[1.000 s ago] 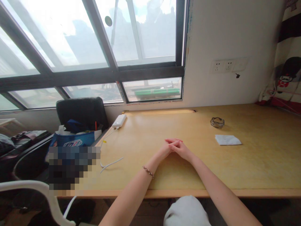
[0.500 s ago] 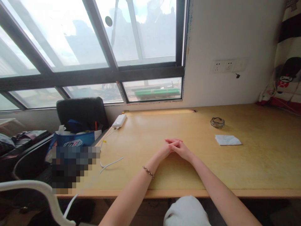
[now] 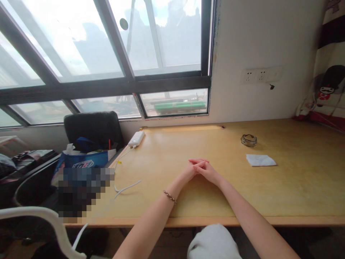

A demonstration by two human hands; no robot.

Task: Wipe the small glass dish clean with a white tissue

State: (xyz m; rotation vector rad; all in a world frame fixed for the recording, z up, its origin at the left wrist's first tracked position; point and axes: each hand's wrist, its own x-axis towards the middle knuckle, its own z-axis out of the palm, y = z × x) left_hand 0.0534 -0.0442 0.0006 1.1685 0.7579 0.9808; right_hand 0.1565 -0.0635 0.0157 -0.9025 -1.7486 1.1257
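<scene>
My left hand (image 3: 190,169) and my right hand (image 3: 211,172) rest together on the yellowish wooden table (image 3: 151,154). Their fingers are folded over each other and closed, with no object seen between them. A braided bracelet (image 3: 169,196) circles my left wrist. To the right of the hands lies a folded white tissue (image 3: 261,160). Behind the tissue sits a round, see-through dark ring-shaped object (image 3: 248,140), whose kind I cannot make out.
A white power bank (image 3: 136,139) with a white cable (image 3: 128,186) lies at the table's left edge. Beyond that edge, a blue bag (image 3: 83,162) rests on a black chair (image 3: 93,126). A window and a wall with sockets (image 3: 255,76) stand behind. A white curved tube (image 3: 45,214) crosses the lower left.
</scene>
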